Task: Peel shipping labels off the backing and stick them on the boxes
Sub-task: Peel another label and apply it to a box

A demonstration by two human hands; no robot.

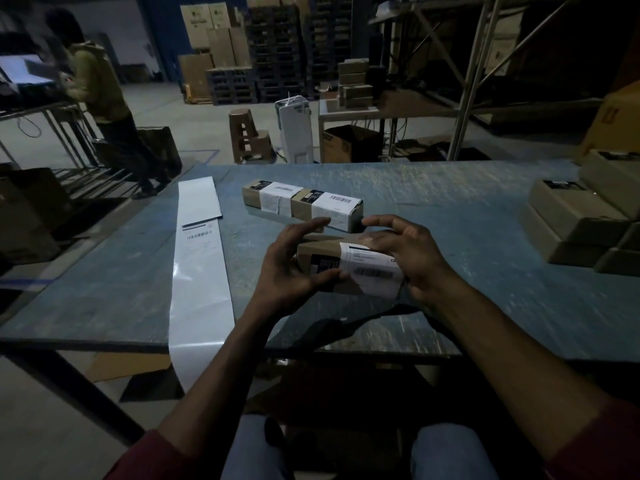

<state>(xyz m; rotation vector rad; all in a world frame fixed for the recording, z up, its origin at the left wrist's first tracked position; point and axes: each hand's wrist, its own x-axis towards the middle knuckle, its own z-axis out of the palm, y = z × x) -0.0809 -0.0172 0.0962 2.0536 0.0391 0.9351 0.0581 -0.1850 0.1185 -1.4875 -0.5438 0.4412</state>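
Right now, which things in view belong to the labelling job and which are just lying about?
Job: box in hand, its label, left hand, right hand, backing strip, two labelled boxes, unlabelled stack.
Lying about: stools, white appliance, open carton.

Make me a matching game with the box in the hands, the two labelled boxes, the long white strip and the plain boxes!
Things:
1. held box
2. two labelled boxes
3. backing strip
4. unlabelled boxes

Places:
A. stacked at the table's right edge
B. hanging over the near table edge
C. between both hands
D. end to end, mid-table

Pairs: 1-C, 2-D, 3-B, 4-A
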